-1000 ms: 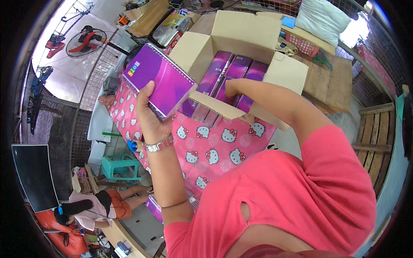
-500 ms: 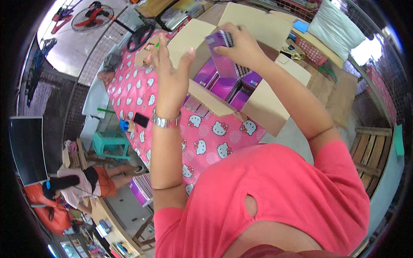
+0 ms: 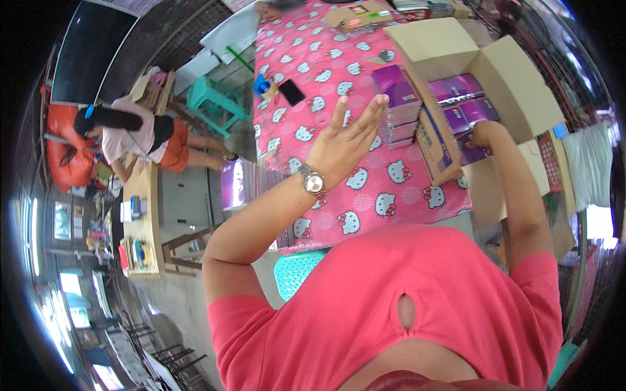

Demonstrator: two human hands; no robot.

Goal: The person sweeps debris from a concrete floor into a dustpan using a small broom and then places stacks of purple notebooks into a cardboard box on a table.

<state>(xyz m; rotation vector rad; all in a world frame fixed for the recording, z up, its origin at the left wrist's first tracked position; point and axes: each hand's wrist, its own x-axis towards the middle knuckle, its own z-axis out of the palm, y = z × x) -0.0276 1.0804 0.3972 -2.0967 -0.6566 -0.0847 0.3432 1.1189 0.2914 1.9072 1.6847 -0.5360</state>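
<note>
My right hand (image 3: 490, 135) reaches into an open cardboard box (image 3: 527, 90). Its fingers curl over purple spiral notebooks (image 3: 471, 155) at the box's near side, and part of the grip is hidden. More purple notebooks (image 3: 456, 88) fill the box beside it. My left hand (image 3: 347, 142), with a metal watch (image 3: 313, 182) on the wrist, hovers over the pink tablecloth (image 3: 349, 221). Its fingers are stretched out and it holds nothing. Just past its fingertips, a stack of purple notebooks (image 3: 396, 88) stands against the box's outer left side.
A black phone (image 3: 291, 92) and a tape roll (image 3: 263, 86) lie at the table's left edge. Further notebook stacks (image 3: 236, 186) are lower left. A teal stool (image 3: 218, 104) stands beside the table. Another person (image 3: 147, 133) works at a wooden table (image 3: 149, 221) on the left.
My right hand has lowered the purple notebooks into the box. My left hand stays open, now over the tablecloth left of the box. The view has turned, bringing the box to the right.
</note>
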